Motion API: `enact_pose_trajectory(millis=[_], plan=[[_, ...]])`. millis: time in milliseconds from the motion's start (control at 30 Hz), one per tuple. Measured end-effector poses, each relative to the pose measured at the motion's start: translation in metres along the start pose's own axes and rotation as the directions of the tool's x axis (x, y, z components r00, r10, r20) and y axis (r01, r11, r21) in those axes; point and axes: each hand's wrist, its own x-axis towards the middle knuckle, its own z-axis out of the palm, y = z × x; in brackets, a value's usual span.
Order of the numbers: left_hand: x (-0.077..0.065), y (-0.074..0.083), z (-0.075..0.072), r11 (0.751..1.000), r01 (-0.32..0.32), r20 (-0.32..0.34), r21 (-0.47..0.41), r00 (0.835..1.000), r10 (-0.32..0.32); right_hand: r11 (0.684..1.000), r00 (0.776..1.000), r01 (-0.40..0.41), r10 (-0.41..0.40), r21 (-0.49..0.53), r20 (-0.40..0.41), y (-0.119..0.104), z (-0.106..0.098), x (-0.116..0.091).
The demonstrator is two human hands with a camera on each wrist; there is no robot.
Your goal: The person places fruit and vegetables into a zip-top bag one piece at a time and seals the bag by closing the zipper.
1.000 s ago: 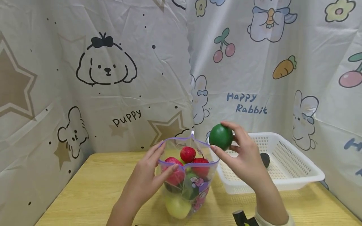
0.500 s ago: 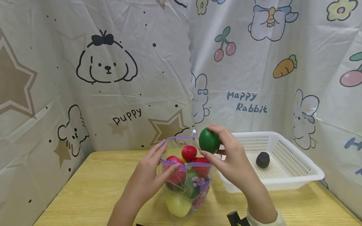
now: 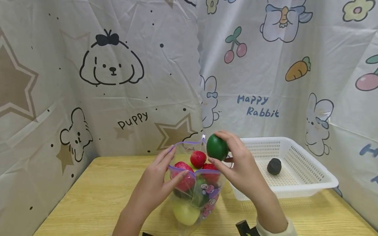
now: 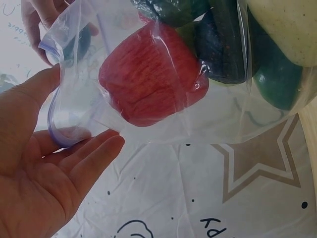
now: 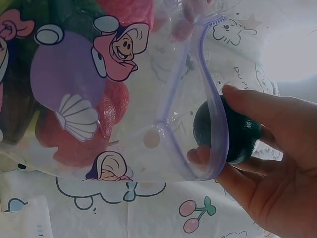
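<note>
A clear zip bag (image 3: 192,196) with a purple-edged mouth and cartoon prints stands on the table, mouth up. Inside it show a pinkish-red fruit (image 4: 156,77), two smaller red fruits (image 3: 198,159), a pale yellow-green fruit (image 3: 186,213) and dark green pieces. My left hand (image 3: 153,183) holds the mouth at its left side, thumb at the front rim and fingers farther back. My right hand (image 3: 243,167) grips a smooth, dark green, egg-shaped fruit (image 3: 217,147) between thumb and fingers. In the right wrist view, this green fruit (image 5: 233,131) sits right at the purple rim, partly behind it.
A white perforated basket (image 3: 307,189) stands behind and right of the bag, holding one dark round lump (image 3: 274,166). Printed curtains (image 3: 133,98) close off the table (image 3: 97,190) at the back and sides. A white zip slider (image 3: 203,137) tops the bag's far corner.
My right hand has carried the green fruit leftward from beside the basket to the bag's mouth. The dark lump in the basket is now fully visible. My left hand stays at the rim.
</note>
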Motion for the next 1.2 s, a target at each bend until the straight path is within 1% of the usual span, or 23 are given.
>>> enact_pose_trajectory(millis=[367,567,733,800,833,900,933,1000,1067,1100,1133,1167,1200], plan=[[0.000,0.000,0.001,1.000,0.015,0.009,0.016,1.000,-0.015,1.000,0.999,0.015,-0.016,0.012,0.028,0.001,0.004,0.000],[0.000,0.001,0.001,1.000,0.002,0.000,0.019,1.000,-0.002,1.000,0.999,0.014,-0.013,-0.020,0.053,0.000,0.004,-0.002],[0.001,0.002,0.001,0.999,-0.005,-0.009,0.036,1.000,0.006,0.997,0.999,0.020,-0.016,-0.070,0.050,0.000,0.001,-0.002],[0.002,0.001,0.000,0.999,-0.002,-0.008,0.041,1.000,0.002,0.995,0.997,0.004,0.003,-0.095,0.076,0.001,-0.004,-0.003],[0.002,0.001,-0.001,0.999,0.002,-0.003,0.039,1.000,-0.002,0.994,0.995,-0.005,0.016,-0.109,0.102,0.001,-0.007,-0.005],[0.002,0.000,-0.003,1.000,0.022,0.019,0.013,1.000,-0.022,0.991,0.982,-0.027,0.051,-0.133,0.183,0.004,-0.015,-0.008],[0.002,-0.001,-0.004,0.999,0.035,0.041,-0.012,0.999,-0.035,0.989,0.969,-0.035,0.069,-0.142,0.236,0.005,-0.020,-0.011],[0.002,-0.005,-0.008,0.995,0.060,0.094,-0.079,0.994,-0.053,0.986,0.932,-0.034,0.089,-0.160,0.353,0.009,-0.030,-0.016],[0.001,-0.009,-0.014,0.987,0.067,0.140,-0.147,0.989,-0.047,0.987,0.892,-0.006,0.076,-0.158,0.445,0.012,-0.037,-0.020],[0.001,-0.011,-0.016,0.982,0.065,0.155,-0.176,0.987,-0.037,0.990,0.877,0.001,0.068,-0.144,0.475,0.014,-0.039,-0.020],[0.000,-0.013,-0.019,0.978,0.055,0.161,-0.201,0.987,-0.022,0.991,0.869,0.006,0.060,-0.130,0.492,0.015,-0.041,-0.020],[0.000,-0.015,-0.021,0.975,0.041,0.157,-0.219,0.988,-0.006,0.993,0.865,0.007,0.052,-0.117,0.498,0.017,-0.042,-0.020],[-0.001,-0.016,-0.023,0.972,0.026,0.146,-0.232,0.989,0.009,0.995,0.868,0.008,0.045,-0.104,0.494,0.018,-0.042,-0.018]])
